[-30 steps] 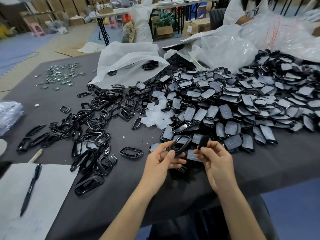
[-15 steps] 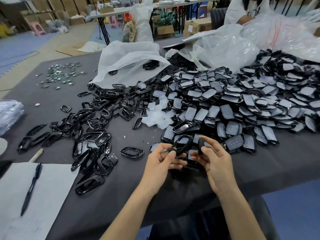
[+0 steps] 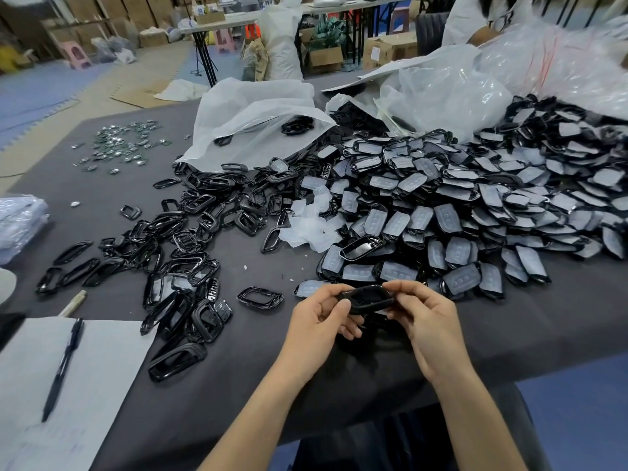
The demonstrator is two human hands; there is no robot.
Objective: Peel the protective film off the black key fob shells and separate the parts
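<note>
A black key fob shell (image 3: 367, 298) is held flat between both hands just above the dark table (image 3: 238, 396) near its front edge. My left hand (image 3: 317, 321) pinches its left end, thumb on top. My right hand (image 3: 428, 321) grips its right end with curled fingers. A big heap of film-covered shells (image 3: 475, 205) fills the table's right half. Peeled black frames (image 3: 183, 266) lie scattered to the left. Loose clear film pieces (image 3: 311, 226) sit between the two piles.
White plastic bags (image 3: 251, 120) and clear bags (image 3: 452, 90) lie at the back. Small metal parts (image 3: 122, 144) are spread at the far left. A paper sheet with a black pen (image 3: 63, 365) lies front left. A person in white (image 3: 475, 18) sits across.
The two separate black parts, one in each hand, have come together into one shell held by both hands. The hands moved closer together and the piece now lies horizontal.
</note>
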